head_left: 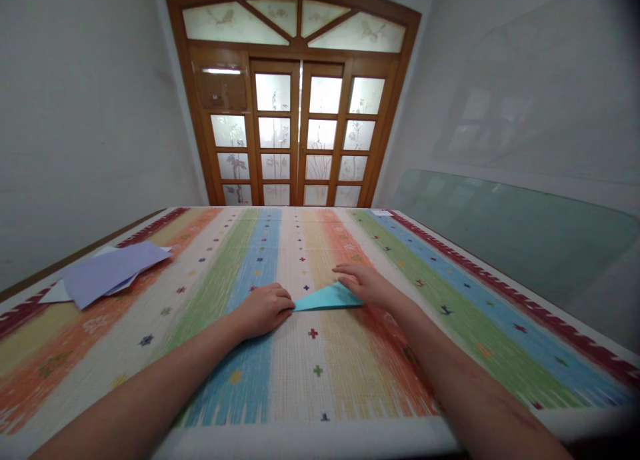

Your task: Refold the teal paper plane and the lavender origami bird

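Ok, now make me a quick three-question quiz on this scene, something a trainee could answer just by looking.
1. True or false: the purple paper lies nearer the left hand than the right hand.

2. Multiple choice: which is at the narrow tip of the turquoise paper?
A) the right hand
B) the left hand
C) neither hand

3. Fill in: the tablecloth is patterned with bands, or coloured ____.

Key: 1 true; 2 B; 3 stripes.
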Motion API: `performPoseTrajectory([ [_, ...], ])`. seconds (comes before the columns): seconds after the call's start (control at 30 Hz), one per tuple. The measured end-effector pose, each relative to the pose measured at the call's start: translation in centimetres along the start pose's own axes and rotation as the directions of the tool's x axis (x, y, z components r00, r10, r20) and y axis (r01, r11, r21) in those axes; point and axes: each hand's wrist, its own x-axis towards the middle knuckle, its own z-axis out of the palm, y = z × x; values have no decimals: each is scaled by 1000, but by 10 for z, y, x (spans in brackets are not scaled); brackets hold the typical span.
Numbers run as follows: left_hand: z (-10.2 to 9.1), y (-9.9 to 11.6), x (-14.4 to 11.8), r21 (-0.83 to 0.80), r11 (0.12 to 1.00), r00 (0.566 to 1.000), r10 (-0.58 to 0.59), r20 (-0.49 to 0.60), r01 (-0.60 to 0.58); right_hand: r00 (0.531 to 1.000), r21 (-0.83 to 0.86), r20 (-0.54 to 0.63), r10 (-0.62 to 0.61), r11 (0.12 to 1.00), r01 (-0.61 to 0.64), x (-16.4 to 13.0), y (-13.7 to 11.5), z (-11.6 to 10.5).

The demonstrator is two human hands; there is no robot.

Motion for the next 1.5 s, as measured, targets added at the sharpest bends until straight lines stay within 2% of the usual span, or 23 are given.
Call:
performPoseTrajectory([
  [0.13, 0, 0, 1, 16, 1000, 1000, -4, -4, 4, 997, 30, -64, -34, 999, 36, -1, -14, -3],
  [0.2, 0, 1, 1, 20, 1000, 1000, -1, -5, 1, 997, 39, -30, -75, 996, 76, -3, -21, -4],
  [0.3, 0, 1, 2, 21, 1000, 1000, 8, -11, -8, 984, 34, 84, -154, 988, 152, -4, -36, -2],
  [0.43, 0, 1, 1, 14, 1000, 1000, 15, -20, -14, 934, 50, 229, -274, 962, 269, -2, -56, 6],
  [0.7, 2, 0, 1, -13, 1000, 999, 19, -26, -19, 922, 11, 216, -322, 945, 328, -3, -68, 14],
  [0.9, 0, 6, -1, -67, 996, 998, 62, -19, -64, 918, -91, 256, -301, 938, 333, -4, -71, 15],
  [1.13, 1, 8, 0, -105, 991, 997, 80, -12, -80, 909, -130, 321, -264, 939, 318, -5, -70, 4],
  [1.33, 2, 8, 0, -116, 991, 998, 59, -18, -61, 926, -155, 339, -164, 961, 227, -6, -57, -2],
  [1.5, 3, 8, 0, -99, 994, 999, 49, -15, -50, 939, -185, 336, -74, 972, 143, -5, -56, 1],
])
